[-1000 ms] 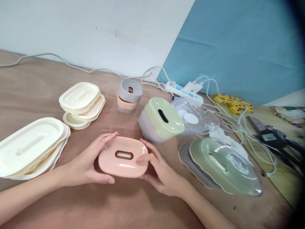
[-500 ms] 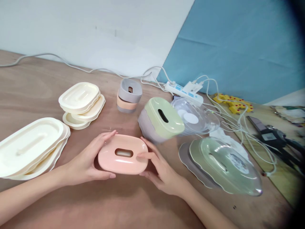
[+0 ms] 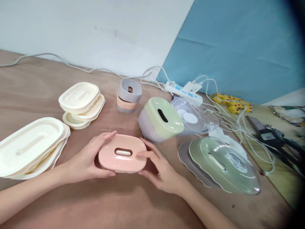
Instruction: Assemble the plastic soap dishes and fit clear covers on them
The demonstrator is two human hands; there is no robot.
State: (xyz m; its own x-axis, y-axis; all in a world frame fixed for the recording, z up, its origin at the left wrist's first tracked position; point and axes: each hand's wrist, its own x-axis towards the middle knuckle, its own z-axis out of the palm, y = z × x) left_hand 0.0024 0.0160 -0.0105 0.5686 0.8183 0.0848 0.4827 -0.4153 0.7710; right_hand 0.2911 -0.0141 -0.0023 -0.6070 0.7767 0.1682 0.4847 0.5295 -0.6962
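Observation:
Both of my hands hold a pink oval box (image 3: 122, 154) with a slot in its top, low over the brown table (image 3: 133, 203). My left hand (image 3: 89, 162) wraps its left end, fingers along the far edge and thumb at the near edge. My right hand (image 3: 158, 168) grips the right end, with the thumb lying on the top beside the slot. A cream piece shows through the slot.
Cream lids are stacked at the left (image 3: 30, 146) and behind (image 3: 81, 100). A grey and orange stack (image 3: 128, 95), a green-topped grey box (image 3: 160, 121), clear lids (image 3: 194, 117), green and grey trays (image 3: 221, 165), a power strip (image 3: 183, 90) and cables lie beyond.
The pink box has tipped slightly flatter and shifted a little to the left between my hands. My grip on both ends stays the same.

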